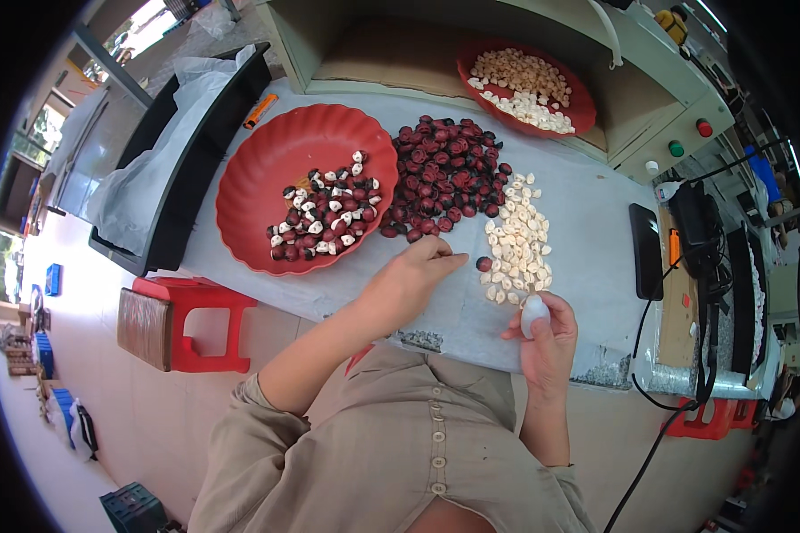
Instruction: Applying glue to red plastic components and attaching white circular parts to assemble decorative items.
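white object (533, 313) mostly hidden by right hand (547, 342)

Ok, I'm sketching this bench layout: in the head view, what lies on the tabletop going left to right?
Black tray with white sheet → big red plate of half-peeled nuts → dark red nut pile → pale peeled kernel pile → black phone-like slab.

We see a red stool (196, 324) beside the table, an orange lighter (260, 111) behind the big red dish, a black phone (646, 250) lying at the right, and a black cable (658, 391) hanging off the table edge.
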`<control>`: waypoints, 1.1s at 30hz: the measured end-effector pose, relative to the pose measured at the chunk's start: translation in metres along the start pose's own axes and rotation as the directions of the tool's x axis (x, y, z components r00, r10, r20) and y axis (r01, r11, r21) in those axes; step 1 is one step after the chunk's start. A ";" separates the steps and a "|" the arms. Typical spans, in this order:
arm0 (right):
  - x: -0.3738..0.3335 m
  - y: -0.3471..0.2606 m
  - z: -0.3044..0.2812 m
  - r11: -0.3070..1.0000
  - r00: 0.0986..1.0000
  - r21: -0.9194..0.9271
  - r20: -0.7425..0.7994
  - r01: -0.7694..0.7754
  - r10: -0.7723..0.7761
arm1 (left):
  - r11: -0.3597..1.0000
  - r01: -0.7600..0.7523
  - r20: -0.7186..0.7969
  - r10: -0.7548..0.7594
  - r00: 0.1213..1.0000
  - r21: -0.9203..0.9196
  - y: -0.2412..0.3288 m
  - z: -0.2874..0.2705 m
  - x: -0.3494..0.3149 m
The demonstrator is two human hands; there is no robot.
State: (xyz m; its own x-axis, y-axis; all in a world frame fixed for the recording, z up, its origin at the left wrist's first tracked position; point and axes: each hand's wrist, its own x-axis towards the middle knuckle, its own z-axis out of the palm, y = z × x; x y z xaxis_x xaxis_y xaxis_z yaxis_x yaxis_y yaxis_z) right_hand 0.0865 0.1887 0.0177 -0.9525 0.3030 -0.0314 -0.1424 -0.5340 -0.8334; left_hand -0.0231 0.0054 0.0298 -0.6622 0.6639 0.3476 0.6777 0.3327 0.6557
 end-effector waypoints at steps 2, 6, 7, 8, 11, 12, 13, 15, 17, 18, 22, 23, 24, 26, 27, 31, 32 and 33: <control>0.000 -0.004 0.004 0.999 0.999 0.004 -0.034 -0.036 0.036 | 0.962 0.082 -0.008 -0.087 0.996 -0.260 0.005 0.003 -0.004; 0.003 -0.005 0.016 0.986 0.991 -0.106 -0.023 0.127 -0.130 | -0.298 0.340 0.428 -0.314 0.847 -0.892 0.007 0.014 -0.020; 0.004 -0.004 0.017 0.963 0.974 -0.149 0.012 0.227 -0.227 | -0.424 0.295 0.441 -0.303 0.845 -0.856 0.005 0.017 -0.023; 0.005 -0.005 0.018 0.945 0.963 -0.183 0.067 0.270 -0.262 | -0.543 0.245 0.453 -0.291 0.843 -0.803 0.003 0.020 -0.024; 0.005 -0.006 0.028 0.941 0.956 -0.172 0.018 0.291 -0.293 | -0.543 0.234 0.426 -0.260 0.866 -0.806 0.002 0.021 -0.025; 0.002 -0.009 0.032 0.923 0.957 -0.258 0.022 0.284 -0.288 | -0.511 0.239 0.419 -0.273 0.866 -0.826 0.002 0.022 -0.024; 0.000 -0.009 0.034 0.922 0.957 -0.266 0.021 0.283 -0.288 | -0.517 0.238 0.420 -0.269 0.867 -0.822 0.001 0.023 -0.025; -0.002 -0.010 0.038 0.860 0.933 -0.363 0.126 0.359 -0.337 | -0.486 0.264 0.413 -0.229 0.882 -0.833 -0.001 0.026 -0.026; -0.004 -0.008 0.038 0.838 0.935 -0.417 0.114 0.352 -0.336 | -0.481 0.259 0.413 -0.247 0.877 -0.837 0.000 0.026 -0.027; -0.004 -0.005 0.034 0.773 0.913 -0.489 0.167 0.405 -0.372 | -0.472 0.255 0.412 -0.265 0.872 -0.844 0.001 0.025 -0.027; -0.004 -0.005 0.033 0.612 0.869 -0.622 0.282 0.488 -0.406 | -0.471 0.245 0.394 -0.250 0.884 -0.848 0.003 0.025 -0.026; -0.004 -0.005 0.033 0.612 0.869 -0.623 0.283 0.488 -0.405 | -0.471 0.246 0.395 -0.248 0.885 -0.847 0.003 0.025 -0.026; -0.004 -0.005 0.033 0.590 0.864 -0.637 0.294 0.497 -0.410 | -0.471 0.247 0.395 -0.246 0.885 -0.847 0.003 0.025 -0.026; -0.004 -0.005 0.034 0.566 0.858 -0.651 0.304 0.505 -0.415 | -0.470 0.251 0.399 -0.246 0.883 -0.846 0.002 0.026 -0.027; -0.004 -0.005 0.036 0.589 0.857 -0.631 0.284 0.505 -0.429 | -0.468 0.255 0.403 -0.247 0.881 -0.846 0.002 0.026 -0.027; -0.005 -0.007 0.038 0.596 0.849 -0.611 0.294 0.521 -0.440 | -0.454 0.257 0.401 -0.257 0.879 -0.853 0.003 0.025 -0.026; -0.006 -0.007 0.038 0.596 0.849 -0.612 0.293 0.520 -0.439 | -0.447 0.257 0.399 -0.262 0.879 -0.857 0.003 0.026 -0.027; -0.006 -0.007 0.038 0.599 0.850 -0.609 0.298 0.520 -0.435 | -0.440 0.256 0.398 -0.267 0.878 -0.861 0.003 0.026 -0.027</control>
State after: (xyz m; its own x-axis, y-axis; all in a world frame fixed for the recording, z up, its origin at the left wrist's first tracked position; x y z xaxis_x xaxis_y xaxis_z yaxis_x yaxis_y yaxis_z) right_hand 0.0828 0.1604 0.0447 -0.8273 0.2551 0.5005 -0.4170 0.3180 -0.8514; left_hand 0.0048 0.0057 0.0046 -0.6350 0.7605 -0.1360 -0.7428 -0.5527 0.3778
